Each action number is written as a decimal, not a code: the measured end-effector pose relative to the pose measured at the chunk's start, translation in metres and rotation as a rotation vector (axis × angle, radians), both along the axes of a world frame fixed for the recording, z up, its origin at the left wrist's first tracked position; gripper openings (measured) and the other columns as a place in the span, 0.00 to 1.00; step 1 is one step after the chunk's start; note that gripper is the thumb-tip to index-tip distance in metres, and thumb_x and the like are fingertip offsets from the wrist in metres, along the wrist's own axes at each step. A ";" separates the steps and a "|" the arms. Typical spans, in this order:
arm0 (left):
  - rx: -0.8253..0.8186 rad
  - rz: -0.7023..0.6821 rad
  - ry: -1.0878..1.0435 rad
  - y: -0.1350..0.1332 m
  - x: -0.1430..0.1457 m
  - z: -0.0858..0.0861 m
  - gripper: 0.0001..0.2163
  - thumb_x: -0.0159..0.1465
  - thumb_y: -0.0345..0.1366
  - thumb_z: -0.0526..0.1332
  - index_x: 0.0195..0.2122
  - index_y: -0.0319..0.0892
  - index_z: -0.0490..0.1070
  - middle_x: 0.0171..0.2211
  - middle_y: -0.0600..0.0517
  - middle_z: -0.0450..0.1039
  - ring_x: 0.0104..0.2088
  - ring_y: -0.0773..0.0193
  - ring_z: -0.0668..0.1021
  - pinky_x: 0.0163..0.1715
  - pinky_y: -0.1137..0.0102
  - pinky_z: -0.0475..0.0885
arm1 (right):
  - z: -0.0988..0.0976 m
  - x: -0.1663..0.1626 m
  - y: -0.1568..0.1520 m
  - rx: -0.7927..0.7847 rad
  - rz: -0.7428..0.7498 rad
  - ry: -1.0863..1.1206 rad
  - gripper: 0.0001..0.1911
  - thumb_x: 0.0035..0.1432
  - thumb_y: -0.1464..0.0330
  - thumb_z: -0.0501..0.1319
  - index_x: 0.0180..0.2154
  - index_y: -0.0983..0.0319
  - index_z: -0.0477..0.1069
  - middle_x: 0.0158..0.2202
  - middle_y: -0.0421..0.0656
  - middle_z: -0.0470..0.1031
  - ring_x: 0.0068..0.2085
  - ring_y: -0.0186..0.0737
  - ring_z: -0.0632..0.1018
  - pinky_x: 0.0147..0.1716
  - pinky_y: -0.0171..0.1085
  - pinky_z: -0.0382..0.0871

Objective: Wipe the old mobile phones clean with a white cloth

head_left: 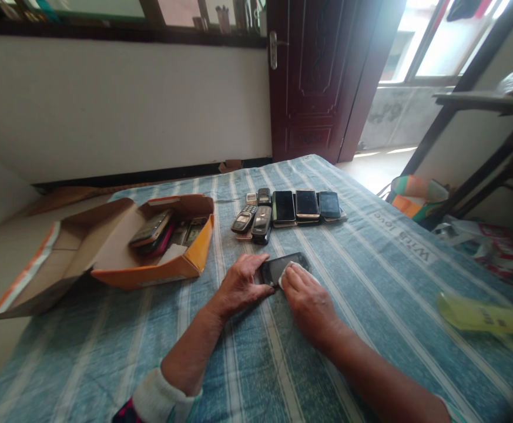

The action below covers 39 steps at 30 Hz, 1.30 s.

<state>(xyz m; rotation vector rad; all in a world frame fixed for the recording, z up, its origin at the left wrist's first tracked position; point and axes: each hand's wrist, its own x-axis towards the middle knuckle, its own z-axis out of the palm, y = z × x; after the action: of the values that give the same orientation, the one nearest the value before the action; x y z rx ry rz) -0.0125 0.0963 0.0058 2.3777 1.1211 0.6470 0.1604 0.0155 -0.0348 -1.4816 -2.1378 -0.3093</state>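
A dark mobile phone (277,268) lies screen up on the striped cloth in front of me. My left hand (241,282) grips its left end between thumb and fingers. Bunched under the fingers of my right hand (307,299) is a white cloth or tissue (315,279), pressed against the phone's right part. Beyond the phone are several older keypad phones, among them a black one (262,223) and a grey one (244,218). To their right, touchscreen phones lie in stacks, with a black one (284,207), a gold-framed one (307,204) and a dark blue one (329,205) on top.
An orange cardboard box (150,279) with its lid folded open stands at the left, holding several phones (151,229). A blue striped cloth (150,352) covers the surface. Yellow plastic packaging (488,316) lies at the right. A brown door (313,76) is behind.
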 end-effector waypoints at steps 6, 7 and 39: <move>-0.008 -0.003 -0.013 0.001 -0.001 -0.002 0.29 0.47 0.34 0.71 0.52 0.42 0.71 0.46 0.46 0.75 0.48 0.52 0.75 0.49 0.59 0.72 | -0.003 0.023 -0.001 -0.026 -0.154 0.008 0.18 0.60 0.81 0.52 0.47 0.66 0.73 0.50 0.54 0.75 0.55 0.49 0.73 0.53 0.45 0.70; -0.008 -0.002 -0.012 0.001 -0.001 -0.002 0.29 0.47 0.34 0.71 0.52 0.42 0.71 0.46 0.46 0.75 0.48 0.52 0.75 0.49 0.59 0.72 | -0.003 0.023 -0.001 -0.020 -0.168 -0.001 0.18 0.59 0.81 0.52 0.47 0.67 0.73 0.50 0.54 0.75 0.54 0.49 0.73 0.53 0.45 0.70; 0.005 -0.214 0.107 0.007 -0.008 0.003 0.25 0.50 0.27 0.61 0.52 0.40 0.69 0.50 0.46 0.72 0.51 0.55 0.72 0.55 0.60 0.67 | -0.001 -0.026 0.010 0.036 0.133 0.052 0.14 0.64 0.76 0.52 0.46 0.71 0.73 0.48 0.54 0.74 0.55 0.48 0.72 0.58 0.44 0.66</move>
<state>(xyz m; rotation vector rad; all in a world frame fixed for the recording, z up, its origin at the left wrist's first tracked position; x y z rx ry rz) -0.0203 0.1034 0.0089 2.5175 0.8893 0.4544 0.1346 0.0257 -0.0355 -1.3060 -2.1656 -0.2568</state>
